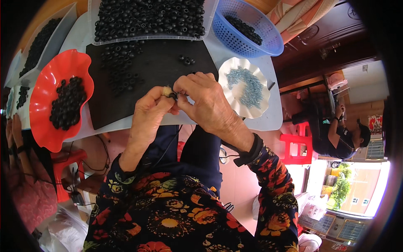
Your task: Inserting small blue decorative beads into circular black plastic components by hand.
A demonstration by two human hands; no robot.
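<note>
Both hands, left hand [150, 110] and right hand [204, 100], pinch closed on one black bead [174, 96] between two dishes.

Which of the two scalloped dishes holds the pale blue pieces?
The white dish, right of the hands; the red dish on the left holds black beads.

Red sign [375, 124] w/ yellow marks, far right wall, near window

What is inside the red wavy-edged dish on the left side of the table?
The red dish holds a heap of small black beads, piled right of its middle. The rest of its red inside is bare. Whatever lies under the heap is covered and cannot be seen.
</note>
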